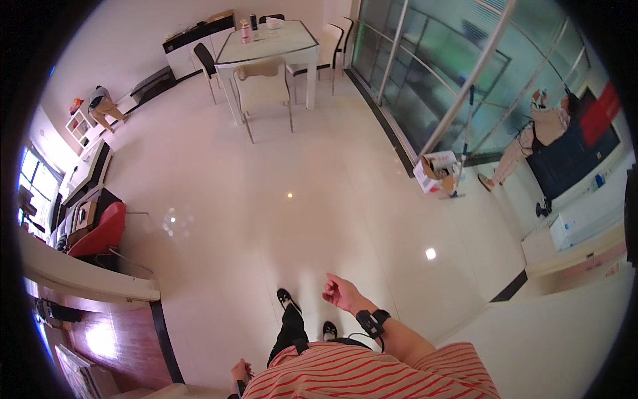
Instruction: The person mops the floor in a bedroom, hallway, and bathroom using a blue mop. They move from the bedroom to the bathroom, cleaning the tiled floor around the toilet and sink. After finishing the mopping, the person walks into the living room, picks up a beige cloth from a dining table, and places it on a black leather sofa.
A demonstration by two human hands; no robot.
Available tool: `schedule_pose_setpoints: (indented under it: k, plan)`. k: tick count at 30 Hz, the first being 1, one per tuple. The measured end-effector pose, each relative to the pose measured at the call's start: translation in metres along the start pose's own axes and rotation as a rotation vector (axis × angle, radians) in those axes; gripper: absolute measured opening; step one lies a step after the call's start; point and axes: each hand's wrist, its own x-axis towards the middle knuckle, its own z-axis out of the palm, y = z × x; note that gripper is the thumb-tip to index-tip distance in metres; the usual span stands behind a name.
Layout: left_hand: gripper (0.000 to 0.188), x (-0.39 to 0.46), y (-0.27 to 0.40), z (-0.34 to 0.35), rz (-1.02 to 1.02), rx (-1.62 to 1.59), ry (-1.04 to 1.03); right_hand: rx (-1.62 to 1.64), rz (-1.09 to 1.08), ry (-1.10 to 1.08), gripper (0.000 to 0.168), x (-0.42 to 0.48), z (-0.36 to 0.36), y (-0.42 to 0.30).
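Observation:
My right hand [341, 293] hangs in front of me over the glossy tiled floor [239, 199], its fingers curled and nothing seen in them. A black strapped device [371, 323] with a cable sits on that wrist. My left hand [241, 371] is low beside my striped shirt [344, 371], partly hidden at the body; its fingers look bent, and whether it holds anything cannot be told. Both of my black shoes [287, 297] stand on the tiles below.
A dining table [269, 47] with chairs stands ahead. At right, an open cardboard box [438, 172] and a squeegee mop [467, 134] lean near glass partitions; a person [541, 129] stands beyond. Another person [103, 107] bends at far left. A red chair [104, 232] is left, near a doorway.

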Motion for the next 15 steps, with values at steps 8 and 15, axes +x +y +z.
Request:
schedule_pose_setpoints:
  k: [8,15]
  plan:
    - [0.023,0.133,0.129,-0.010,-0.123,-0.057,0.086,0.200,-0.134,0.184,0.026,0.074,0.016,-0.078]
    - [0.012,0.268,0.312,0.059,0.035,-0.102,-0.146,0.225,-0.249,0.235,0.022,0.145,0.071,-0.146]
